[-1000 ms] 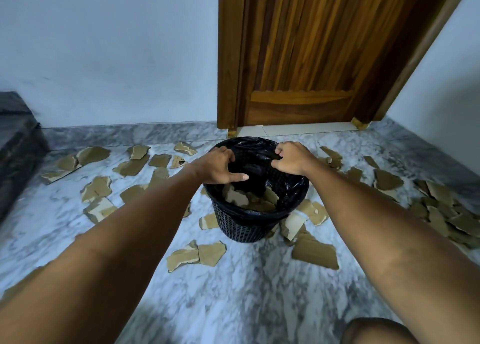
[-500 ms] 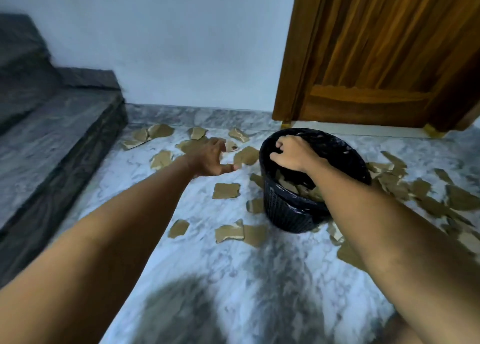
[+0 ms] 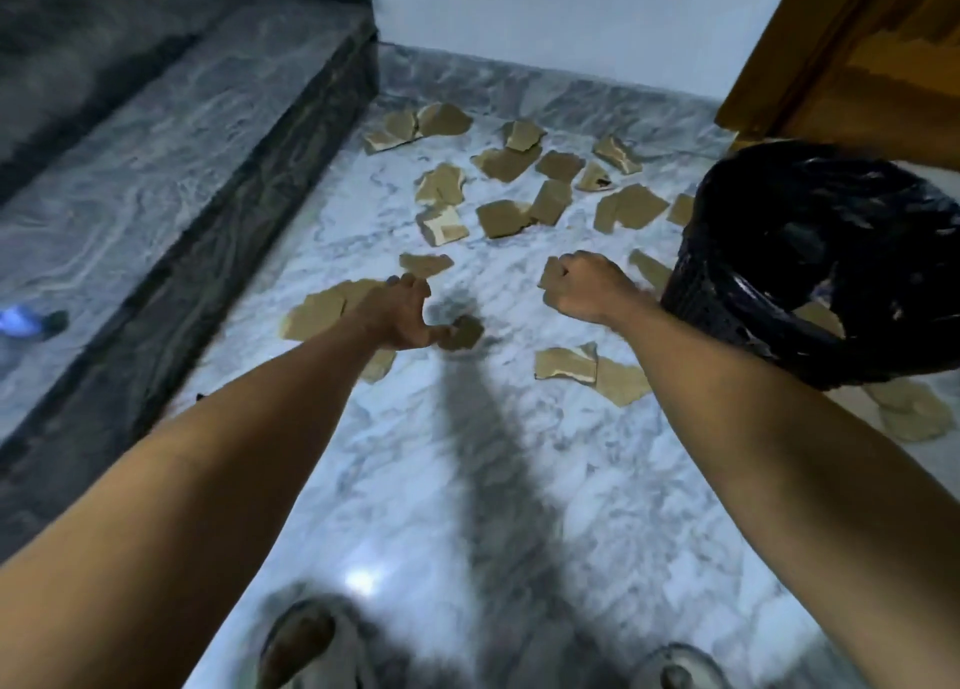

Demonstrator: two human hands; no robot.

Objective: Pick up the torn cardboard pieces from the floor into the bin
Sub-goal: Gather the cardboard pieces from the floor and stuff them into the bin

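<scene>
Torn cardboard pieces: brown, scattered flat on the marble floor, mostly beyond and between both hands; roughly twenty visible, exact count blurred. Bin: one, black, bag-lined, right of the right hand, just beside it. Left hand: fingers spread and released, holding nothing, over a large piece. Right hand: clenched in a fist; whether it holds anything cannot be told. Dark stone step: one, at left.
</scene>
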